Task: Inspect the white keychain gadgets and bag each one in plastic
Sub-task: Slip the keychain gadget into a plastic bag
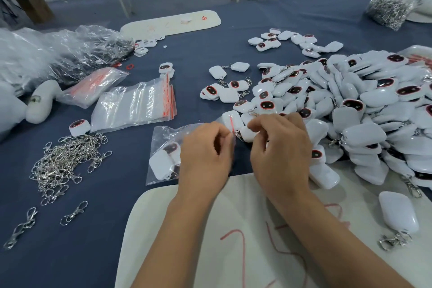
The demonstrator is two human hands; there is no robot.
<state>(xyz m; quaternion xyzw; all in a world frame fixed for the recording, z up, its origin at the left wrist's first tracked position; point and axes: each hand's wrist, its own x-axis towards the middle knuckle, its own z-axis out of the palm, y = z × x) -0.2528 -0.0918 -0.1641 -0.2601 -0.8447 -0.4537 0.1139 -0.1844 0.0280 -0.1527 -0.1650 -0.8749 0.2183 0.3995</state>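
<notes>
Fingers of my left hand (205,154) curl in and pinch the red-striped mouth of a small plastic bag (167,147); my right hand (279,149) pinches the same mouth from the other side, thumb and forefinger bent in. What sits between my fingertips is blurred, and my left palm covers the bag's right half.

Inside the bag I can make out two white keychain gadgets (163,161), one face up with its dark screen showing, the other showing its plain back. Whether more lie under my hand I cannot tell.

To the right a heap of gadgets (364,110) runs off the frame's edge, too many and too overlapped to count. Beyond it lies a loose cluster of about a dozen (294,42), and nearer the middle a group of roughly six (224,86). One gadget with its clasp (398,214) lies alone at lower right, touching the cream mat (177,236) under my forearms.

On the left, one stack of empty zip bags (133,105) lies flat, a second smaller pack (93,86) behind it. A tangle of metal clasps (67,161) is uncountable; two single clasps (46,220) lie apart below it.

Bare blue tablecloth (70,259) stays open at lower left and between the bags and the gadgets.
</notes>
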